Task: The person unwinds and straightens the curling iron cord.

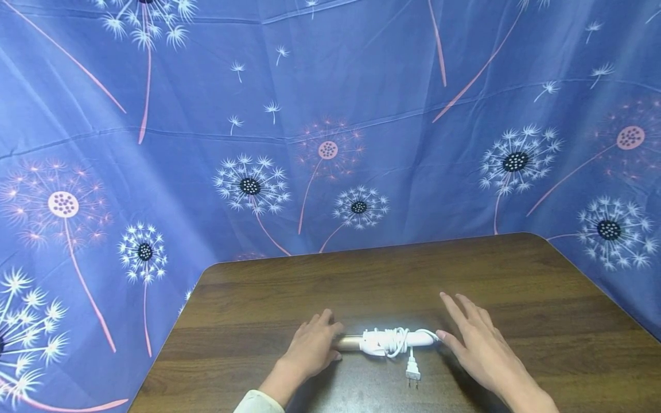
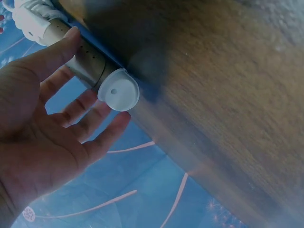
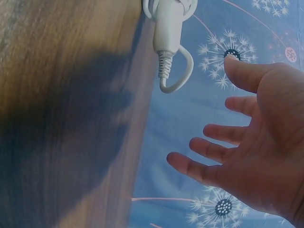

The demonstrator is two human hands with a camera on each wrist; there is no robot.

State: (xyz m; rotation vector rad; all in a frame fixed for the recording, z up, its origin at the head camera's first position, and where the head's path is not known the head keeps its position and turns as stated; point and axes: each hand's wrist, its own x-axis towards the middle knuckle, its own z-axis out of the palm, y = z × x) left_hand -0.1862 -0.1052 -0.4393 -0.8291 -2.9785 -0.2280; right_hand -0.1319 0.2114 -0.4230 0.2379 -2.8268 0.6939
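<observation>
A curling iron [image 1: 379,342] lies across the table, its white cord wound about the white handle and its two-prong plug [image 1: 413,373] hanging off the near side. My left hand [image 1: 311,348] is around the gold barrel [image 2: 88,59] at the left end. In the left wrist view its thumb lies across the barrel, with the other fingers on the far side near the white end cap [image 2: 119,90]. My right hand [image 1: 482,344] holds nothing; its fingers are spread beside the handle's cord end [image 3: 165,61]. The right wrist view shows space between them.
The brown wood-grain table [image 1: 361,287] has rounded far corners. Behind and around it hangs a blue cloth [image 1: 403,155] printed with dandelions. A pale sleeve [image 1: 258,402] covers the left wrist.
</observation>
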